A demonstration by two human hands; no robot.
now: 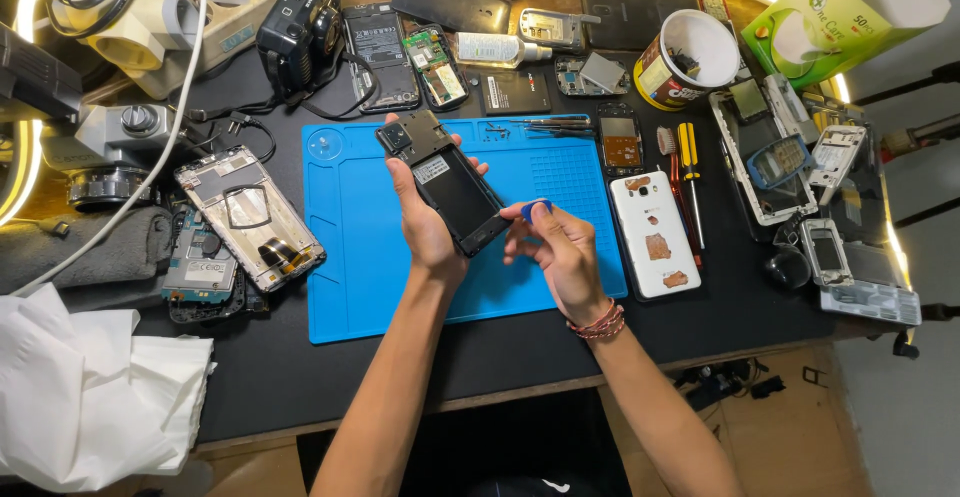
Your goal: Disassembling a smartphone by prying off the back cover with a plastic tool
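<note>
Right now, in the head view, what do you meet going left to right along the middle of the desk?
White crumpled cloth → opened phone frame with a coil → blue repair mat → left hand holding a black opened phone → right hand with a blue pick → white phone back cover → grey keypad phone shell.

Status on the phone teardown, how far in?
Done: back cover off, the phone shows its black inner frame. In hand: left hand holds it above the blue mat; right hand works a blue pick at its lower edge. Left: the frame looks still attached.
</note>
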